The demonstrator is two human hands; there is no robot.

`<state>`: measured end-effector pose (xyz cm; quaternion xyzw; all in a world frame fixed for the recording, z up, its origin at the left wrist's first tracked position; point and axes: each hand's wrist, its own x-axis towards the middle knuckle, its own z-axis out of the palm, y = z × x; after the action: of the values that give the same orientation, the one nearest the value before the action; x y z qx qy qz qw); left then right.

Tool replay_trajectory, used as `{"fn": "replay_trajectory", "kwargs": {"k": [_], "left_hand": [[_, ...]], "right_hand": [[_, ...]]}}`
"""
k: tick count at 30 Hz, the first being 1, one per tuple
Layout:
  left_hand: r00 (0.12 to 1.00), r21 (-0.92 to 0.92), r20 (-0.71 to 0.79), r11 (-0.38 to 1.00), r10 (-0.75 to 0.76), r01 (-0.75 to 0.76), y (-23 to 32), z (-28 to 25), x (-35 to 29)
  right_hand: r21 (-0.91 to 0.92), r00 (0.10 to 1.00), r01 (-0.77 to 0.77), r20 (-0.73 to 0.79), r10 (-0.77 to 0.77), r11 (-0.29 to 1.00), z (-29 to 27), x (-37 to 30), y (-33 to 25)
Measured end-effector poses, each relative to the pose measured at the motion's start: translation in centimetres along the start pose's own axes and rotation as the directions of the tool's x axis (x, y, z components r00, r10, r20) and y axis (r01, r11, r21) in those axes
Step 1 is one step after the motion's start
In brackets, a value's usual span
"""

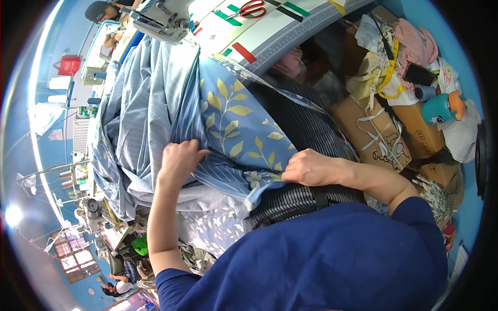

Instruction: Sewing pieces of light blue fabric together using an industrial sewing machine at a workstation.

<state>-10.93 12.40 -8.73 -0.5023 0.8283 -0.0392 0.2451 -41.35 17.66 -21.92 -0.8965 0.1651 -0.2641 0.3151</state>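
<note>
A large blue cloth lies bunched in front of me, with pale stripes on one side and a leaf-printed face (228, 106) with yellow and white leaves on the other. My right hand (307, 168) is closed on the lower right edge of the leaf-printed part, fingers pinched at the hem. On the striped part (150, 103), to the left, my left hand (180, 159) rests with curled fingers gathering the cloth and the thumb sticking out to the right. Its fingertips are partly hidden. Beneath the cloth, dark striped material (316, 124) shows over my lap.
A sewing machine (165, 20) stands at the far edge of the white table (212, 36), where red-handled scissors (251, 9) lie. To the right are cardboard boxes (376, 135), a yellow tape measure (389, 78) and a teal bottle (438, 110). Other people work at the left.
</note>
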Motion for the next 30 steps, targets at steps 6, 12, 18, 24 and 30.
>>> {"fn": "replay_trajectory", "kwargs": {"k": [6,12,18,24,30], "left_hand": [[0.836,-0.167,-0.48,0.907,0.267,-0.386,7.7,0.9,2.4],[0.847,-0.105,-0.501,0.959,0.177,-0.262,10.1,-1.4,4.7],[0.601,-0.048,-0.769,0.918,0.217,-0.394,13.1,-2.7,4.1],[0.459,0.02,-0.86,0.913,0.224,-0.408,13.9,-2.1,0.5],[0.423,0.106,-0.851,0.89,0.311,-0.443,14.9,-1.9,-0.7]], "right_hand": [[0.123,0.84,-0.1,-0.522,0.15,0.987,-3.3,2.2,2.9],[0.137,0.663,-0.688,-0.282,0.693,0.713,-5.2,4.6,4.9],[0.748,0.948,-0.31,0.197,0.249,0.587,-8.9,-2.2,-4.0],[-0.289,0.913,-0.127,-0.407,-0.002,0.949,-6.0,-0.6,3.0],[-0.49,0.925,0.06,-0.301,-0.234,0.869,-1.9,-0.1,4.9]]}}
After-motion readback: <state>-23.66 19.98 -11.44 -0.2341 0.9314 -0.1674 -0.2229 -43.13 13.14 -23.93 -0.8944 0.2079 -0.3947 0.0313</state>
